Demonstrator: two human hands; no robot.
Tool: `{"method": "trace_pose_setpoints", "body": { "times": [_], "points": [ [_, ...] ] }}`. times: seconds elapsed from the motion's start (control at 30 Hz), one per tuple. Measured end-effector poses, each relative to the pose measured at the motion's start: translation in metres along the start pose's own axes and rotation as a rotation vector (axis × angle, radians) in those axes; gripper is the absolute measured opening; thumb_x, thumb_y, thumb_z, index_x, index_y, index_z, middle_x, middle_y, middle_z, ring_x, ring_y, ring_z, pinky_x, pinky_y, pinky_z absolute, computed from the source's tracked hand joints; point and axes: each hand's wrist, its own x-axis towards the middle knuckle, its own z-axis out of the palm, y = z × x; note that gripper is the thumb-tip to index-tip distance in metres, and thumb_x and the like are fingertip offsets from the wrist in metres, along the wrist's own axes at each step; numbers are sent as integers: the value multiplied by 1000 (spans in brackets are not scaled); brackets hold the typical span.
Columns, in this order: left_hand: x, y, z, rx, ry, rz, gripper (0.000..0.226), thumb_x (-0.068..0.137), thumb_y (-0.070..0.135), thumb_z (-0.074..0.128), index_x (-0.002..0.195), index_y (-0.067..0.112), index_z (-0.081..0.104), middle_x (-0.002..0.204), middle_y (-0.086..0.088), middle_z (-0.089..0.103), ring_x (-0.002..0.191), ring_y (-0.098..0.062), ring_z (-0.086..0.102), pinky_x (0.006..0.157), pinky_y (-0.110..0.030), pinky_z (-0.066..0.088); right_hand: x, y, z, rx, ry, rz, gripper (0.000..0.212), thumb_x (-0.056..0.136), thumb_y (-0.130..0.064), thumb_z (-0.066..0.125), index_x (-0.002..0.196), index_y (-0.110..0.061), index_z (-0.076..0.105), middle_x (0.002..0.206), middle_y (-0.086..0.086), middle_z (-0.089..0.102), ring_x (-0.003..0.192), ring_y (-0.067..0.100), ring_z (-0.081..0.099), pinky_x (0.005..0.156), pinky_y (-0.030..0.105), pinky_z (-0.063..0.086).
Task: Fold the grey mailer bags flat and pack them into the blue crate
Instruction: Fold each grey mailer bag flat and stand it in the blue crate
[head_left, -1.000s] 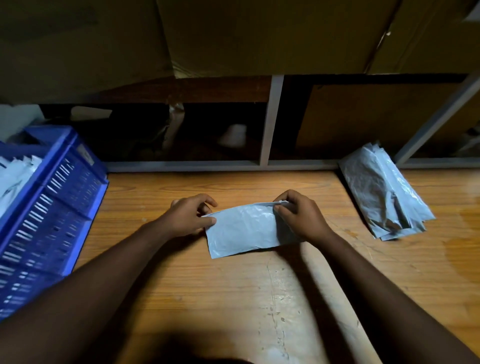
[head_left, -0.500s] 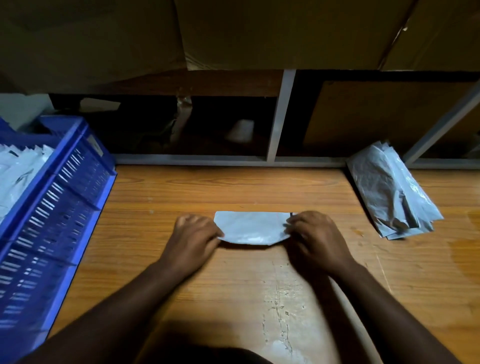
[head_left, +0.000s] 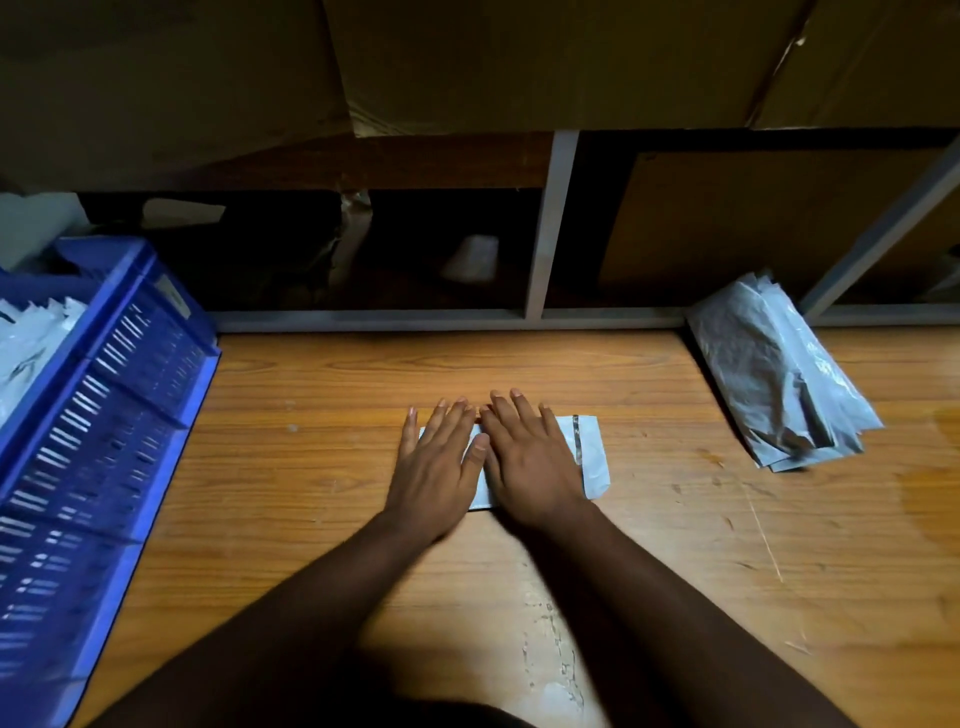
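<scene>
Both hands flat, palms down, fingers spread: left hand (head_left: 441, 467) and right hand (head_left: 530, 462) side by side, pressing the folded grey plastic mailer bag (head_left: 589, 457) onto the middle of the wooden table (head_left: 322, 467). Neither grasps it. Blue slatted plastic crate (head_left: 98, 415) at left edge, holding pale bags. Loose pile of grey mailer bags (head_left: 774, 369) near back-right edge.
</scene>
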Motion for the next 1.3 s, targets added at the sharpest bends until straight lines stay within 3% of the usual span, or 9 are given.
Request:
{"method": "trace_pose_setpoints", "body": {
  "times": [0.1, 0.4, 0.6, 0.8, 0.93, 1.03, 1.3],
  "points": [
    [3, -6, 15, 8, -34, -38, 98, 89, 66, -31, 163, 20, 14, 171, 6, 9, 157, -8, -1, 128, -42, -5, 3, 0, 14, -11, -30, 27, 62, 107, -43, 17, 159, -14, 38, 168, 8, 29, 157, 30, 21, 127, 52, 13],
    [7, -12, 37, 104, 56, -1, 63, 110, 41, 6, 160, 12, 31, 168, -4, 25, 157, -21, 14, 126, -50, 18, 4, 4, 29, -13, -20, 37, 56, 110, -37, 26, 162, -19, 28, 171, 5, 19, 159, 27, 10, 127, 51, 11],
    [10, -15, 38, 127, 13, 9, 63, 110, 41, 5, 160, 12, 30, 169, -5, 22, 158, -22, 12, 126, -50, 15, 6, 5, 31, -4, -55, 37, 58, 108, -38, 21, 163, -18, 27, 172, 6, 16, 160, 28, 6, 128, 52, 8],
    [17, 0, 19, 176, -41, -25, 90, 94, 61, -24, 164, 18, 12, 171, 1, 6, 158, -16, 1, 127, -46, -5, 6, 12, 14, 146, -87, 41, 68, 104, -44, 9, 164, -15, 23, 172, 4, 14, 160, 22, 8, 129, 47, 6],
    [28, 9, 22, 101, -47, 65, 81, 98, 61, -13, 163, 19, 11, 171, 3, 5, 158, -11, -1, 128, -37, -3, -2, 23, 13, 16, -31, 62, 63, 105, -38, 18, 160, -12, 34, 168, 7, 29, 156, 27, 24, 127, 48, 9],
    [28, 7, 32, 69, -40, 76, 86, 98, 60, -18, 163, 17, 18, 171, 1, 14, 158, -12, 4, 128, -36, 1, -6, 25, 23, 44, -42, 86, 62, 107, -40, 14, 163, -16, 25, 171, 3, 19, 159, 23, 15, 128, 47, 7],
    [30, 5, 38, 73, -29, 79, 72, 107, 50, -4, 162, 13, 25, 170, -2, 17, 158, -16, 6, 128, -38, 8, -3, 22, 26, 21, -38, 110, 59, 108, -36, 15, 164, -17, 21, 172, 2, 15, 160, 23, 7, 128, 48, 9]
  ]
}}
